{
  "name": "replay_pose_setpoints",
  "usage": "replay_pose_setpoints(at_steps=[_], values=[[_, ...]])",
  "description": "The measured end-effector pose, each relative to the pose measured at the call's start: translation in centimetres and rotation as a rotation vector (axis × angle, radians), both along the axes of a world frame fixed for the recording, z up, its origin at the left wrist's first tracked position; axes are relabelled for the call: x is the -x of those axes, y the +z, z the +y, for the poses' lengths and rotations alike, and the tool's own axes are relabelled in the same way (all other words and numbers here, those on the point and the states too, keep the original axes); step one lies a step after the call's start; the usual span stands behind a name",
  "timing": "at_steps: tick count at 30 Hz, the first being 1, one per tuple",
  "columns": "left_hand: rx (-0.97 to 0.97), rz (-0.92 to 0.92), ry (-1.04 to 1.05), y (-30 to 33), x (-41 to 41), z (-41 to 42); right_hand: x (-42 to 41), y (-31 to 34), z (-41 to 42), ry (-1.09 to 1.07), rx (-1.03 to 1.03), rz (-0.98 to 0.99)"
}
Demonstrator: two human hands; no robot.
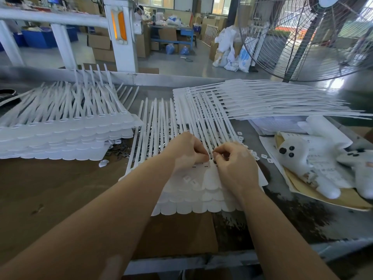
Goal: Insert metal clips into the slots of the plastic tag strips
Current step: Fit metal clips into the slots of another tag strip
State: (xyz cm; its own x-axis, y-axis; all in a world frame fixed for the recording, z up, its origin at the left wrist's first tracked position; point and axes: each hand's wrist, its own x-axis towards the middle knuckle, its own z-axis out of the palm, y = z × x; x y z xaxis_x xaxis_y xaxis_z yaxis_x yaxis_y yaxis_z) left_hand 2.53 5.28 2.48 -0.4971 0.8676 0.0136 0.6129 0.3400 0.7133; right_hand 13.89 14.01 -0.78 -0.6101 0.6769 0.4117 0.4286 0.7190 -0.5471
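Left hand (186, 150) and right hand (232, 158) both pinch at the tag strips (193, 190); pinched item too small to tell.

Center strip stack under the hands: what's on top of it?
Two small clips lie loose on the strip stack, by the left hand. The right hand covers the slots beneath it.

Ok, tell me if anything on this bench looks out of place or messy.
Two things stand out. White stuffed toys lie on papers at the right edge, unrelated to the tag work. Small white pieces are scattered loose right of the right hand, and another lies alone by the left stack.
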Motion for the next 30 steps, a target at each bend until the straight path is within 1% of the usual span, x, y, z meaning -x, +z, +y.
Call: replay_pose_setpoints(at_steps=[7, 14, 17, 22, 26, 28, 30], values=[[0.050, -0.125, 0.041, 0.5, 0.1, 0.3, -0.1, 0.1, -0.1, 0.002, 0.007, -0.001], [0.084, -0.107, 0.065, 0.5, 0.2, 0.6, -0.1, 0.3, -0.2, 0.004, 0.008, -0.004], [0.089, -0.131, 0.074, 0.4, 0.2, 0.6, -0.1, 0.4, -0.3, 0.003, 0.007, -0.002], [0.025, -0.170, 0.024, 0.3, 0.1, -0.1, -0.2, 0.4, -0.7, 0.034, -0.040, 0.028], [-0.011, -0.116, 0.022, 0.5, 0.3, -1.1, -0.3, 0.4, -1.1, 0.098, -0.089, 0.094], [-0.037, -0.070, 0.040, 0.9, 0.4, -1.9, -0.4, 0.4, -1.0, 0.102, -0.078, 0.113], [-0.027, -0.053, 0.008, 1.4, 0.6, -2.9, -0.3, 0.3, -1.0, 0.094, -0.067, 0.125]])
